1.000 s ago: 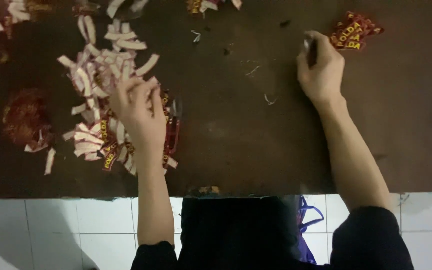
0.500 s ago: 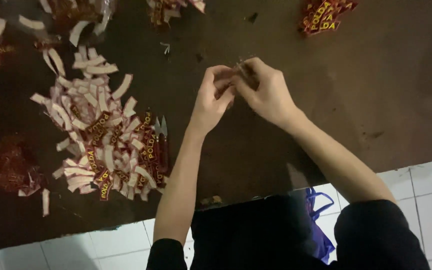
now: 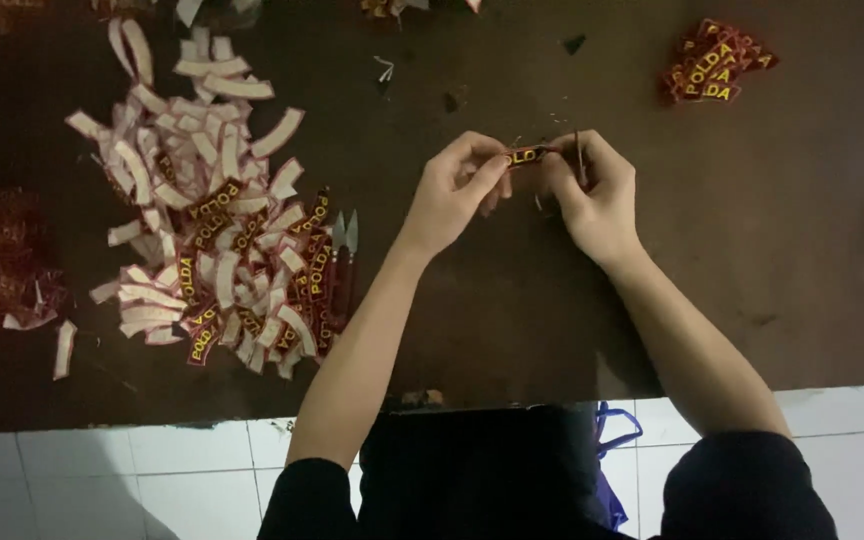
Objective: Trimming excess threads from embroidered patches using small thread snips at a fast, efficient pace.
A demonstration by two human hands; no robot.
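From the head view, both hands are meeting over the middle of the dark brown table (image 3: 812, 260), each pinching one end of a small red patch (image 3: 524, 155) with yellow lettering. The left hand (image 3: 457, 190) is gripping the patch's left end between thumb and fingertips, and the right hand (image 3: 592, 190) is clamping the right end, so the patch is hanging just above the tabletop between them. A thin thread seems to be sticking up by the right fingers, though it is too fine to tell. To the left a big pile (image 3: 222, 240) of patches is lying spread out, many showing pale backs, some showing red faces. Small snips (image 3: 344, 260) are resting at the pile's right edge. A smaller stack (image 3: 714, 62) of red patches is sitting well apart at the upper right. White tiles (image 3: 152, 480) are showing below the table edge
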